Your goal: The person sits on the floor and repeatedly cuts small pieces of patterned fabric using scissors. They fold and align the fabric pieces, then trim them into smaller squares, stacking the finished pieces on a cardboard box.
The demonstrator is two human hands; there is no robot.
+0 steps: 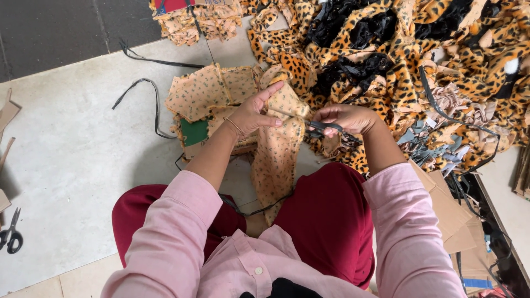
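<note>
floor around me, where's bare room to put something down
Free: the pale floor on the left, between the black strap, the spare scissors and the left hand. Crowded: the leopard-print pile and cardboard pieces beyond the right hand.

— What are the hands on?

— The left hand [251,115] pinches the upper edge of a tan printed fabric strip [279,152], which hangs down between the knees. The right hand [345,118] grips black-handled scissors [320,128], blades pointing at the strip beside the left fingers.

— And around them?

— A stack of similar tan pieces [207,94] lies just beyond the left hand. A leopard-print fabric heap [397,60] spreads to the right. A second pair of scissors [11,234] lies on the floor, well apart at the left edge.
</note>
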